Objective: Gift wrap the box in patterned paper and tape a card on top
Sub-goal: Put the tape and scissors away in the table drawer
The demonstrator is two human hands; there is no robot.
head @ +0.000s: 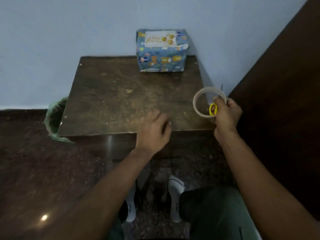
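Basically, wrap and card look done; what's left reads as putting the tools down.
table (121, 94): dark wood top, scuffed; most of it bare from near edge to far edge, so plenty of room to set things down mid-surface.
wall (69, 32): runs behind the table's far edge; nothing can slide off that way.
dark panel (285, 84): crowds the right side, just beside the right hand; little clearance there, keep moves leftward.
bin (55, 116): green-lined, tucked at the table's near-left corner, below the top.
box (161, 51): at far right of the table, against the wall, in blue patterned paper; a loose flap shows at its upper right corner, worth a press.
card (161, 39): lies flat on the box top; tape too fine to see.
left hand (154, 130): fingers loosely curled, holding nothing, at the near edge.
right hand (226, 115): grips the tape roll and scissors together, at the near-right corner.
tape roll (199, 103): upright ring; set it flat, well in from the edge so it can't roll.
scissors (213, 109): yellow handle visible, blade tip pokes up past the roll; lay them down blades away from the edge.
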